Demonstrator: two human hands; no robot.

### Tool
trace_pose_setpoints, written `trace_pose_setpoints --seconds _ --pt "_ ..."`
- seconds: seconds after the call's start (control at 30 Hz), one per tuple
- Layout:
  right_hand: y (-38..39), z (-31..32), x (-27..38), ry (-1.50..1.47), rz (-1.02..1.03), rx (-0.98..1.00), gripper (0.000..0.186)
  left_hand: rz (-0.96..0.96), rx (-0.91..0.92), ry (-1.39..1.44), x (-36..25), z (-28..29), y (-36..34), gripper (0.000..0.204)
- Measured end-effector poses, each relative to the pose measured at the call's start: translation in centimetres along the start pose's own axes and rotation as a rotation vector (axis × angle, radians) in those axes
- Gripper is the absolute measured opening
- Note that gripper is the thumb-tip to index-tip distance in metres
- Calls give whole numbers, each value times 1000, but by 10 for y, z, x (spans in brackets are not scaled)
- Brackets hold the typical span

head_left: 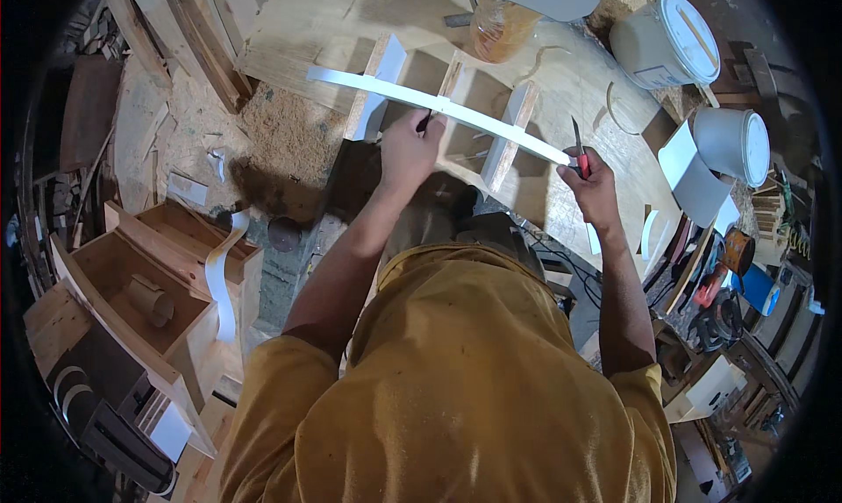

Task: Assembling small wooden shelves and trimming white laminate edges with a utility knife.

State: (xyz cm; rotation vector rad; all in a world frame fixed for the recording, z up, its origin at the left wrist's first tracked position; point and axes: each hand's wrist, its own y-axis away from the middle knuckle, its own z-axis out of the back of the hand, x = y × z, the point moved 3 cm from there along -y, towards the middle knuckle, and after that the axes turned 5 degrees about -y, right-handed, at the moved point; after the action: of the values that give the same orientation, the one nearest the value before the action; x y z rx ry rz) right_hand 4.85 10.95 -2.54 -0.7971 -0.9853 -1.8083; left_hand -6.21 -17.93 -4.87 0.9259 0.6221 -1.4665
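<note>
A long white strip [412, 94] lies across the top edge of a wooden frame with open compartments [456, 121]. My left hand [409, 149] presses on the strip near its middle, with a small dark tool poking out between the fingers. Further right, my right hand [589, 180] sits at the strip's right end and grips a knife with a red handle [580, 155], blade pointing up. A big plywood sheet [570, 91] lies under the frame.
Two white buckets [667, 38] [735, 143] stand at the right, an amber plastic bag [498, 28] at the top. A wooden box [145, 284] with a loose white strip [219, 275] sits at the left. Sawdust [281, 135] covers the floor. Tools and cables lie at the right.
</note>
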Motion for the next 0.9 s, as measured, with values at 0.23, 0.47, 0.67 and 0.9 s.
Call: trace_pose_setpoints --seconds 0.23,0.47,0.67,0.9 --pt "2 -4 -8 -135 20 -42 21 522 226 610 25 2 -17 23" --pt "1 -5 -14 -224 -16 -61 20 564 -75 1065 12 22 -5 26" --pt "1 -8 -14 -197 -15 -74 20 548 -96 1305 -21 44 -17 48" --pt "6 -7 -11 -258 -100 -106 18 637 14 1288 -21 77 -14 50"
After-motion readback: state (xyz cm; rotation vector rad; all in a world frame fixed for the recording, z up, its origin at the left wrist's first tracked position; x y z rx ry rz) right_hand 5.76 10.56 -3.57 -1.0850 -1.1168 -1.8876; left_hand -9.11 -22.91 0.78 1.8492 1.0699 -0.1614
